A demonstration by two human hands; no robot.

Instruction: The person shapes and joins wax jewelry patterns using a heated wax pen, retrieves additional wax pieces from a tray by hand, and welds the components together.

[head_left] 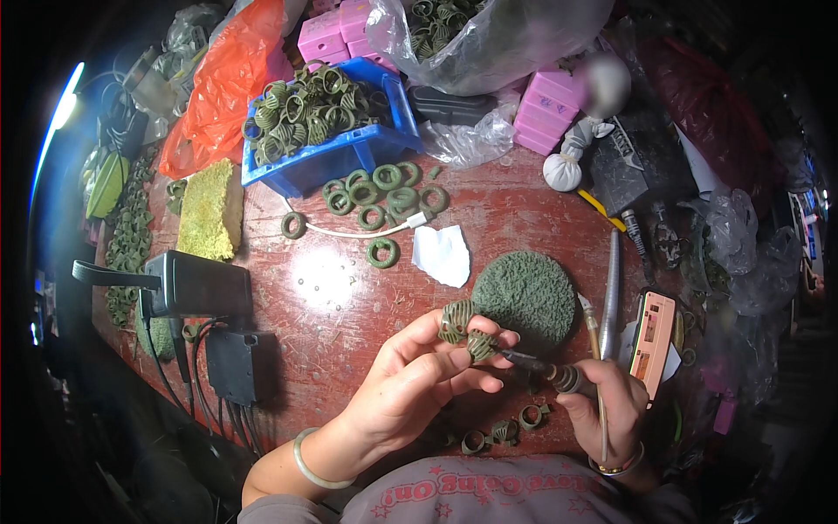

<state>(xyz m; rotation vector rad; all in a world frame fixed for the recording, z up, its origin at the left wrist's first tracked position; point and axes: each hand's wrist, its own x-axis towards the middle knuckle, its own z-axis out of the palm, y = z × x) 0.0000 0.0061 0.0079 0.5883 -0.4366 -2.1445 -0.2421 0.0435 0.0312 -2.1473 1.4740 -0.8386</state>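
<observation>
My left hand (384,410) pinches two green ribbed wax rings (480,346) side by side between thumb and fingers. My right hand (607,410) is closed round a dark pen-like tool (566,378); its thin tip meets the nearer ring. A slim stick with a pale pointed end (590,323) also runs through the right hand, upright along the palm. Just beyond the hands lies a round, rough green pad (528,297). Nearer my body, several green rings (504,431) stand in a row along the table's edge.
A blue bin (327,162) heaped with rings stands at the back; plain green rings (388,177) lie before it. A yellow sponge (209,210), black boxes with cables (205,284), a white paper scrap (441,255), a silver rod (613,297) and a pink device (653,345) lie around.
</observation>
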